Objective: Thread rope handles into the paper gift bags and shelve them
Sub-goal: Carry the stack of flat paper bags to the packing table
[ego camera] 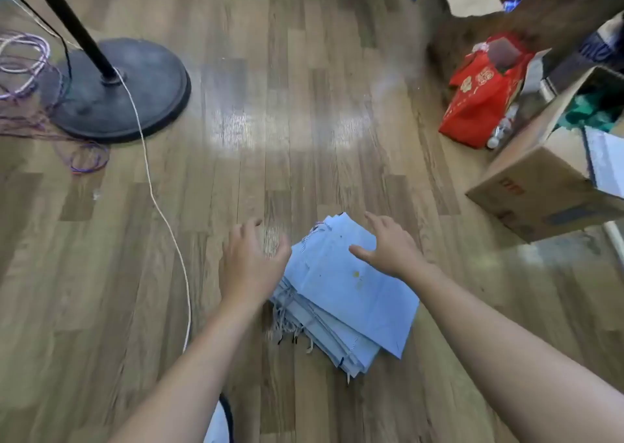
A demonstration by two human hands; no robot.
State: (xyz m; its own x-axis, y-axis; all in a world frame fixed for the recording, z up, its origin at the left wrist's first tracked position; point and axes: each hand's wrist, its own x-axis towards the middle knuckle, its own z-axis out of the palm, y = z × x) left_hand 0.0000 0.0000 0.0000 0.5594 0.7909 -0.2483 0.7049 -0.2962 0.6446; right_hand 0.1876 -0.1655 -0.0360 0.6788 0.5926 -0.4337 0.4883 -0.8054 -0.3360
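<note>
A stack of flat light-blue paper gift bags (341,294) lies on the wooden floor, slightly fanned, with thin rope ends (287,324) sticking out at its left side. My left hand (251,262) hovers at the stack's left edge, fingers spread and holding nothing. My right hand (388,245) is over the stack's far right corner, fingers extended, thumb pointing left; whether it touches the top bag I cannot tell.
A black fan stand base (118,91) sits at the left with a white cord (152,193) running toward me. Purple rope coils (23,61) lie far left. A red bag (483,95) and a cardboard box (547,172) stand at the right.
</note>
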